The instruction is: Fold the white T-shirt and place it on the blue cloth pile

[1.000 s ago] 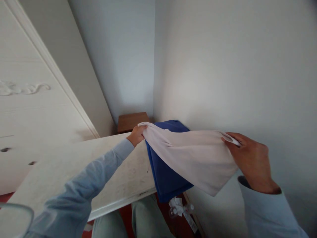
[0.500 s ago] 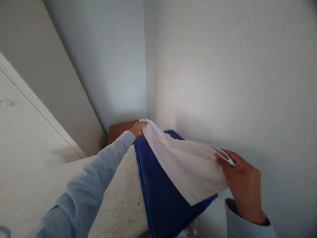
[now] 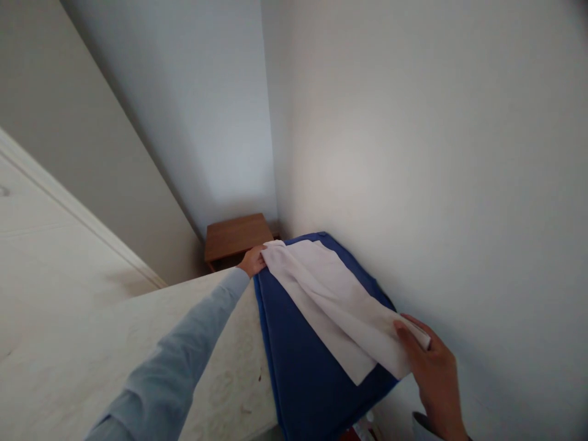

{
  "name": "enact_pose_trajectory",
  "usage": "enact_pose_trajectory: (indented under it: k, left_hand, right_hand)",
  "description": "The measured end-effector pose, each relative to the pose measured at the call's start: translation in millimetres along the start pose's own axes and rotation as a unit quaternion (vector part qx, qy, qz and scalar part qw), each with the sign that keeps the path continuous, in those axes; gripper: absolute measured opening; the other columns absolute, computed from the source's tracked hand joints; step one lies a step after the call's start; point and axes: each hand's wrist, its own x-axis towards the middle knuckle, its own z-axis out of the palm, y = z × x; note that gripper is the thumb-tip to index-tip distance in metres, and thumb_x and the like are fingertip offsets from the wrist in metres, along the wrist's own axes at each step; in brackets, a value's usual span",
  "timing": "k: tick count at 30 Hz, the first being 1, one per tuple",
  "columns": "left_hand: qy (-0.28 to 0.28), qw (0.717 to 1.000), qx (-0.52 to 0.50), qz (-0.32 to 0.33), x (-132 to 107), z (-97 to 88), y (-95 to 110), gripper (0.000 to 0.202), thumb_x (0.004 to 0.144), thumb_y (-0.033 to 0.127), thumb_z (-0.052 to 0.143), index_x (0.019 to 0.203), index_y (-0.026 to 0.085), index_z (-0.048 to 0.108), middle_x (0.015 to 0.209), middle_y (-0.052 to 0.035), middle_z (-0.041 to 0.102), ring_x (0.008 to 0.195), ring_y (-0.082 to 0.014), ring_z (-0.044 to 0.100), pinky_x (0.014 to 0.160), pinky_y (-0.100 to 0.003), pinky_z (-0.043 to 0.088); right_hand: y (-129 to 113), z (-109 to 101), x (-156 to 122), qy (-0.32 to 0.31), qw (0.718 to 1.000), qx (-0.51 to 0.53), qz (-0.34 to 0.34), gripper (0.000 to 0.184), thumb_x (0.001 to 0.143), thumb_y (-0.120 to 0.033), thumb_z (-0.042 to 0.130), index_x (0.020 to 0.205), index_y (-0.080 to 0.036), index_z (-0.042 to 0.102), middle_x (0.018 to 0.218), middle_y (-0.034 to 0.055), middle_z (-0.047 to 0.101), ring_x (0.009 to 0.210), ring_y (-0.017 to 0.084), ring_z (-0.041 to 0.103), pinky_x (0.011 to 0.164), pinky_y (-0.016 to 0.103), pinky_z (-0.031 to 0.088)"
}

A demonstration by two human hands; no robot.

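A white cloth [image 3: 335, 306] lies folded across a blue cloth [image 3: 303, 361] spread on the right end of a pale table [image 3: 138, 343]. My left hand [image 3: 252, 261], arm stretched out in a light blue sleeve, pinches the white cloth's far left corner. My right hand [image 3: 429, 370] grips the cloth's near right corner, thumb on top, close to the wall.
A grey wall [image 3: 436, 184] runs close along the right side. A small brown wooden stand [image 3: 236, 236] sits in the far corner behind the table. A white panelled cupboard [image 3: 41, 245] fills the left. Small items show under the table's near edge.
Both hands have lowered the white cloth from hanging in the air down flat onto the blue cloth. My right hand moved down and forward; the view tilted upward.
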Motion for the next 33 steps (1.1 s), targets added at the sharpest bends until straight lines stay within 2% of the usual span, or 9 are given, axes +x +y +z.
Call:
enact_pose_trajectory:
  k: [3, 6, 8, 11, 13, 17, 24, 28, 33]
  left_hand:
    - [0.09, 0.996, 0.0, 0.019, -40.7, -2.6, -2.0, 0.02, 0.074, 0.004, 0.071, 0.08, 0.019, 0.059, 0.065, 0.0038, 0.061, 0.065, -0.0136, 0.064, 0.065, -0.022, 0.049]
    - [0.106, 0.994, -0.02, 0.018, -107.5, -0.8, -24.5, 0.022, 0.077, 0.004, 0.067, 0.091, 0.021, 0.062, 0.078, 0.0026, 0.067, 0.075, -0.0119, 0.067, 0.074, -0.022, 0.051]
    - [0.067, 0.996, -0.03, -0.06, -158.6, 3.3, -49.7, 0.014, 0.077, 0.007, 0.067, 0.087, 0.017, 0.065, 0.08, -0.0049, 0.07, 0.077, -0.0175, 0.07, 0.077, -0.031, 0.055]
    - [-0.042, 0.949, -0.075, -0.304, -223.8, 13.9, -89.6, 0.007, 0.077, 0.01, 0.066, 0.083, 0.014, 0.067, 0.092, -0.0137, 0.072, 0.089, -0.0227, 0.072, 0.089, -0.035, 0.055]
    - [-0.089, 0.925, -0.081, -0.36, -249.8, 24.1, -109.9, 0.008, 0.077, 0.011, 0.065, 0.084, 0.012, 0.068, 0.099, -0.0158, 0.072, 0.093, -0.0237, 0.071, 0.091, -0.034, 0.054]
    - [-0.116, 0.916, -0.065, -0.379, -259.0, 50.0, -127.8, 0.009, 0.078, 0.016, 0.065, 0.085, 0.01, 0.067, 0.093, -0.0133, 0.069, 0.083, -0.02, 0.068, 0.082, -0.03, 0.053]
    - [-0.082, 0.94, 0.042, -0.327, -247.4, 82.2, -123.7, 0.013, 0.08, 0.02, 0.073, 0.077, 0.016, 0.061, 0.063, 0.0014, 0.058, 0.054, -0.0133, 0.058, 0.057, -0.026, 0.047]
    - [-0.075, 0.964, 0.031, -0.254, -268.0, 72.3, -114.1, 0.004, 0.081, 0.014, 0.066, 0.083, 0.017, 0.063, 0.069, -0.0008, 0.066, 0.06, -0.0137, 0.063, 0.058, -0.024, 0.049]
    - [-0.019, 0.986, -0.034, -0.162, -307.6, 30.6, -102.2, 0.011, 0.085, 0.016, 0.06, 0.095, 0.018, 0.065, 0.091, -0.0056, 0.075, 0.078, -0.0186, 0.072, 0.065, -0.027, 0.057]
  right_hand:
    - [5.3, -2.5, -4.8, 0.018, 0.999, 0.024, 0.031, 0.069, 0.071, -0.069, 0.07, 0.113, -0.016, 0.076, 0.09, 0.0111, 0.077, 0.068, 0.027, 0.067, 0.055, 0.034, 0.052]
    - [6.4, -3.5, -7.4, 0.002, 0.994, 0.083, 0.069, 0.078, 0.068, -0.07, 0.074, 0.122, -0.014, 0.072, 0.08, 0.0087, 0.075, 0.058, 0.022, 0.062, 0.048, 0.032, 0.049]
    - [8.0, -2.9, -7.1, -0.025, 0.987, 0.121, 0.097, 0.084, 0.063, -0.069, 0.078, 0.125, -0.013, 0.07, 0.072, 0.006, 0.072, 0.055, 0.022, 0.061, 0.045, 0.03, 0.048]
    - [11.4, -1.5, -4.2, -0.054, 0.977, 0.165, 0.121, 0.082, 0.057, -0.064, 0.085, 0.12, -0.013, 0.072, 0.072, 0.0052, 0.074, 0.059, 0.023, 0.065, 0.048, 0.03, 0.051]
    - [12.9, -0.8, -2.3, -0.063, 0.97, 0.198, 0.126, 0.077, 0.055, -0.059, 0.088, 0.115, -0.013, 0.073, 0.082, 0.0065, 0.077, 0.066, 0.024, 0.069, 0.053, 0.03, 0.055]
    - [11.0, -0.3, -0.6, -0.085, 0.955, 0.253, 0.128, 0.07, 0.054, -0.05, 0.092, 0.112, -0.015, 0.073, 0.087, 0.0063, 0.079, 0.07, 0.025, 0.072, 0.055, 0.03, 0.057]
    - [0.3, -2.1, 7.4, -0.115, 0.943, 0.294, 0.106, 0.063, 0.054, -0.041, 0.093, 0.107, -0.016, 0.073, 0.083, 0.0043, 0.079, 0.07, 0.024, 0.073, 0.054, 0.028, 0.058]
    - [4.5, -3.1, 13.0, -0.112, 0.945, 0.291, 0.098, 0.061, 0.052, -0.039, 0.092, 0.105, -0.015, 0.074, 0.078, 0.0039, 0.077, 0.067, 0.024, 0.072, 0.051, 0.028, 0.056]
    - [24.7, -0.1, 10.2, -0.118, 0.927, 0.333, 0.126, 0.059, 0.049, -0.034, 0.093, 0.102, -0.016, 0.073, 0.08, 0.0037, 0.078, 0.068, 0.023, 0.072, 0.054, 0.028, 0.058]
